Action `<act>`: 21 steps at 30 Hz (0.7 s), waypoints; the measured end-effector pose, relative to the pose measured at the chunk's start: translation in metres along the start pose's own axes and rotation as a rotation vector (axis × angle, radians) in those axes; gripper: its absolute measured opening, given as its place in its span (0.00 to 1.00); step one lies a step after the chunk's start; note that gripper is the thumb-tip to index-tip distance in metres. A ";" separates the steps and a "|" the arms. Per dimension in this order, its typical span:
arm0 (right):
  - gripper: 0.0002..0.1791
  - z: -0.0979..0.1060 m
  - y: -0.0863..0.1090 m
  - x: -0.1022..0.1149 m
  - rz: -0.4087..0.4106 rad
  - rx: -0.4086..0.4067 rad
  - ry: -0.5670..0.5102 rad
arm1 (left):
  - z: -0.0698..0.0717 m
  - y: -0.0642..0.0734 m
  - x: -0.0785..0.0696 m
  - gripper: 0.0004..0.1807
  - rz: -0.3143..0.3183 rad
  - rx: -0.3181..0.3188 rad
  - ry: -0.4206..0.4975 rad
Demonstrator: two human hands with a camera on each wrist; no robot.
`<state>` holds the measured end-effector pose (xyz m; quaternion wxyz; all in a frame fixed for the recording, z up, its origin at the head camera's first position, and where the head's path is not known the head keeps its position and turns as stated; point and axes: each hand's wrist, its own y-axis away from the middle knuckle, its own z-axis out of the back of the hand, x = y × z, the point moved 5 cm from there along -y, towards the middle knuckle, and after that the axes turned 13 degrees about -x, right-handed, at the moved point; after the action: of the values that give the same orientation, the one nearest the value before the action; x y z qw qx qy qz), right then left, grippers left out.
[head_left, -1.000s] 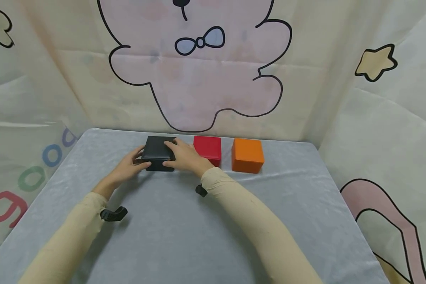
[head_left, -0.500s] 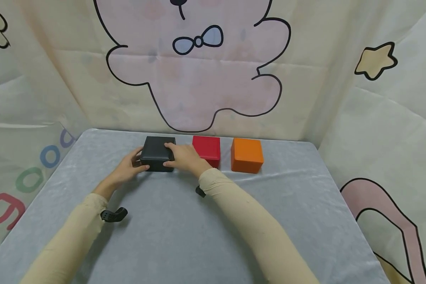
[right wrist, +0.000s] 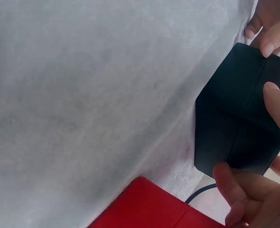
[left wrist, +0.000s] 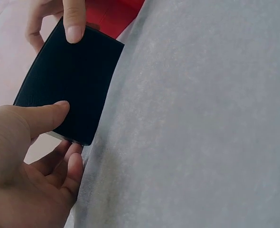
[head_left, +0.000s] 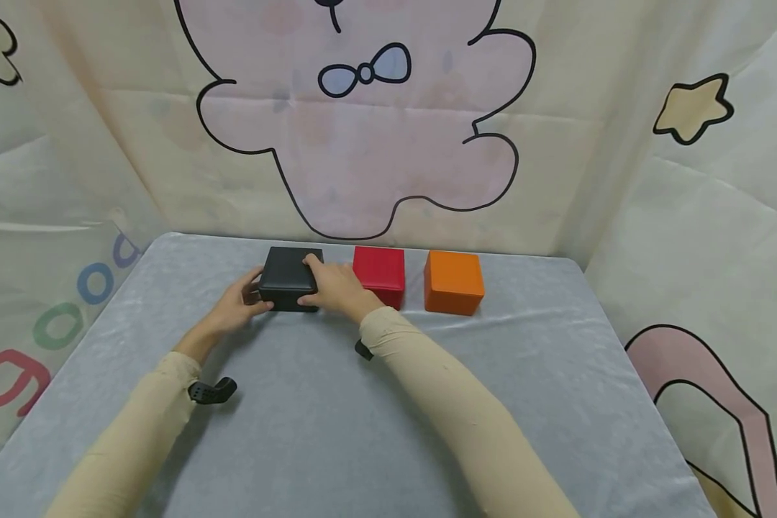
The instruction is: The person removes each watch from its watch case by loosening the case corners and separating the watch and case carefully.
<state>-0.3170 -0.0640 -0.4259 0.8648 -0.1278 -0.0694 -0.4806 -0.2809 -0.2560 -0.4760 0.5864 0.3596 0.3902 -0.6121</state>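
A black box [head_left: 290,270] with a smooth, leather-like surface stands at the table's back left, between both hands. My left hand [head_left: 234,311] holds its left side. In the left wrist view the left thumb [left wrist: 50,116] presses the box's front face while the fingers curl at the side. From the right, my right hand [head_left: 339,289] grips the box. Its thumb [right wrist: 278,107] lies on the front face, and one finger reaches onto the top. Part of the box's right side is hidden behind that hand.
Right of the black box stands a red box [head_left: 380,266], partly covered by the right hand. An orange box [head_left: 453,279] is farther right. All rest on a grey cloth-covered table [head_left: 337,432]. A printed curtain [head_left: 375,144] hangs behind the back edge.
A second right-hand finger that lay along the black box's top a second ago no longer shows there. The box and the left hand stay in nearly the same place.
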 end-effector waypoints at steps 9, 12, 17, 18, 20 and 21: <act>0.49 -0.007 -0.001 -0.002 -0.006 0.020 0.043 | 0.002 0.001 0.001 0.48 0.010 0.005 0.012; 0.49 -0.006 -0.003 -0.002 -0.017 -0.004 0.043 | 0.003 0.001 0.000 0.48 0.001 -0.007 0.000; 0.49 -0.004 -0.004 -0.001 -0.024 -0.016 0.030 | 0.001 0.000 -0.001 0.46 -0.029 0.006 0.015; 0.49 -0.004 -0.004 -0.001 -0.026 -0.015 0.031 | 0.001 0.000 -0.001 0.45 -0.033 0.010 0.018; 0.48 -0.005 -0.005 -0.001 -0.023 -0.014 0.029 | 0.000 0.000 -0.001 0.44 -0.034 0.015 0.008; 0.48 -0.005 -0.005 -0.001 -0.020 -0.013 0.029 | 0.000 0.000 -0.001 0.43 -0.031 0.018 -0.006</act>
<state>-0.3219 -0.0673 -0.4301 0.8600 -0.1256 -0.0551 -0.4916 -0.2807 -0.2552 -0.4752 0.5746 0.3570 0.3886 -0.6257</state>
